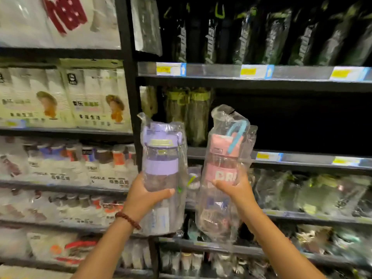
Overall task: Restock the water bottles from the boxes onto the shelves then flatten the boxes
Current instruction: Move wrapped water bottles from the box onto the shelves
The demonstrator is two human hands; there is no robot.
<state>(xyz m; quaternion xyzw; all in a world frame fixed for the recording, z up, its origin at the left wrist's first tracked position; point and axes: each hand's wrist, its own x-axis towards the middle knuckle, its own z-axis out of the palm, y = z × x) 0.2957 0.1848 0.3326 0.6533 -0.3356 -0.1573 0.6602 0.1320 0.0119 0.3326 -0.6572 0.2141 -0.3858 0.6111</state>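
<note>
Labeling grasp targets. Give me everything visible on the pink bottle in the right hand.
The pink bottle is clear plastic with a pink lid, a pink band bearing white letters, and a light blue carry loop on top. It is sealed in a loose, crinkled transparent bag that extends past both ends. It is held roughly upright, tilted slightly right, in front of the dark middle shelf. The right hand grips its middle through the bag; nothing else clearly touches it.
</note>
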